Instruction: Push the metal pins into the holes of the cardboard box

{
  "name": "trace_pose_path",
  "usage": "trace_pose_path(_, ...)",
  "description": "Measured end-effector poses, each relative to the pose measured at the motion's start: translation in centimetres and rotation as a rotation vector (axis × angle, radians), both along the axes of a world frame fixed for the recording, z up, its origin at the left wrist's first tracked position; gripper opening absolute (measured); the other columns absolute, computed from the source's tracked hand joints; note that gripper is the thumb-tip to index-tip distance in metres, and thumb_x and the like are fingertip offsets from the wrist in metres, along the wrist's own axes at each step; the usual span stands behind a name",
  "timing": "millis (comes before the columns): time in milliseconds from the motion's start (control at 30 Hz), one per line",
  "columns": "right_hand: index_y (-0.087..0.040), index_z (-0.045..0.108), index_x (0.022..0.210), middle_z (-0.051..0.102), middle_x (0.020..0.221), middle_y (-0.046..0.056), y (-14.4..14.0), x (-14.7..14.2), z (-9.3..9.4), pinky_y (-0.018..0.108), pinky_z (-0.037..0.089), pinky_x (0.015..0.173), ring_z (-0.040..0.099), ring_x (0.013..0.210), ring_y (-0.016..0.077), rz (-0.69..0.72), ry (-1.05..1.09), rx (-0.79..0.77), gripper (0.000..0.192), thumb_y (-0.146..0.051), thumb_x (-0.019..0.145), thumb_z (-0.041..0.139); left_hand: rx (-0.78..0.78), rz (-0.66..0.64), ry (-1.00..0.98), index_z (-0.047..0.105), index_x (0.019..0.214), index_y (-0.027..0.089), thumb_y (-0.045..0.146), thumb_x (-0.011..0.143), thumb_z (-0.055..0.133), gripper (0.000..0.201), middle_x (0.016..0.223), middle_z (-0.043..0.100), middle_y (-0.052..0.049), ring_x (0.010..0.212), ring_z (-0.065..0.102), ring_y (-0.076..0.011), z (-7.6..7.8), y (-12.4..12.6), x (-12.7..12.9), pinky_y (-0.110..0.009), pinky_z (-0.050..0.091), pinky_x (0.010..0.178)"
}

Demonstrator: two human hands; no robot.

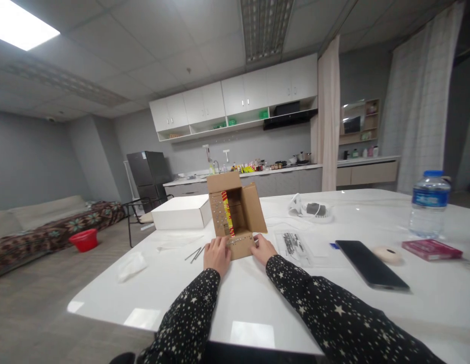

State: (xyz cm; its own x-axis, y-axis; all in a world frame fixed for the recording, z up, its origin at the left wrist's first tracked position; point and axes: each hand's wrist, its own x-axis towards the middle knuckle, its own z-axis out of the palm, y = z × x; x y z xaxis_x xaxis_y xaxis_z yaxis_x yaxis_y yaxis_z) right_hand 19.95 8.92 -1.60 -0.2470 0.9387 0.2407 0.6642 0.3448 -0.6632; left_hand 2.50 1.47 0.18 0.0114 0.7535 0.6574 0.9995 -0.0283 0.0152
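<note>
A white box (181,212) sits behind, nails (195,254) just left, a plastic bag (293,246) right. Near the worktop's (257,298) left edge, the open brown cardboard box (237,212) shows red-yellow contents; left hand (217,255) and right hand (264,249) press its front flap, fingers flat.

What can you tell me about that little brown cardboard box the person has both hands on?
The cardboard box is small, plain brown and open, its flaps raised. Inside shows something red and yellow; rows of small dots line an inner flap and the front edge. It sits upright on the white table, just right of a white box. The left hand and right hand touch its front corners.
</note>
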Motion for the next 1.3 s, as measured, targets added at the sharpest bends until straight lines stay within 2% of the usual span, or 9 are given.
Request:
trace_pose_path(167,-0.02,0.049,0.1,0.067,0.089,0.005,-0.3,0.2,0.0,0.028,0.033,0.066,0.061,0.084,0.0207,-0.039,-0.043,0.032,0.024,-0.026,0.077,0.049,-0.041,0.043,-0.041,0.055,0.109,0.022,0.016,0.081,0.047,0.03,0.104,0.061,-0.007,0.1,0.052,-0.0228,-0.1,0.3,0.9,-0.037,0.036,0.083)
trace_pose_path(333,-0.021,0.048,0.101,0.068,0.092,0.005,-0.5,0.4,0.2,0.029,0.033,0.068,0.062,0.087,0.0223,-0.045,-0.068,0.038,0.024,-0.028,0.078,0.049,-0.056,0.004,-0.06,0.054,0.11,0.022,0.014,0.081,0.046,0.031,0.105,0.061,-0.007,0.101,0.052,-0.0222,-0.3,0.6,1.3,-0.035,0.035,0.083)
trace_pose_path(500,-0.02,0.048,0.103,0.068,0.098,0.007,-0.4,0.4,0.0,0.03,0.035,0.07,0.062,0.091,0.0236,-0.057,-0.09,0.049,0.027,-0.029,0.078,0.049,-0.042,0.017,-0.164,0.055,0.106,0.023,0.017,0.081,0.047,0.027,0.104,0.062,-0.005,0.102,0.053,-0.0217,-0.4,1.0,1.6,-0.035,0.036,0.083)
trace_pose_path(833,-0.02,0.048,0.104,0.067,0.099,0.008,-0.6,0.0,0.0,0.031,0.037,0.071,0.062,0.092,0.0239,-0.067,-0.115,0.049,0.028,-0.031,0.079,0.047,-0.095,0.118,-0.273,0.055,0.103,0.022,0.023,0.08,0.049,0.024,0.102,0.06,-0.007,0.101,0.052,-0.0219,0.0,1.2,2.1,-0.033,0.036,0.082)
trace_pose_path(1067,-0.02,0.048,0.105,0.067,0.099,0.008,-0.5,-0.1,-0.2,0.03,0.037,0.071,0.062,0.091,0.0235,-0.076,-0.115,0.043,0.03,-0.032,0.078,0.049,-0.127,0.178,-0.271,0.055,0.102,0.023,0.026,0.08,0.049,0.023,0.104,0.057,-0.007,0.103,0.05,-0.0239,0.2,1.3,2.8,-0.036,0.036,0.084)
trace_pose_path(1300,-0.02,0.048,0.104,0.067,0.099,0.008,-1.1,0.0,0.3,0.03,0.037,0.071,0.062,0.091,0.0237,-0.075,-0.108,0.036,0.027,-0.032,0.079,0.049,-0.09,0.11,-0.226,0.056,0.1,0.021,0.022,0.079,0.048,0.022,0.1,0.056,-0.009,0.1,0.05,-0.0266,-0.2,1.7,2.3,-0.039,0.036,0.082)
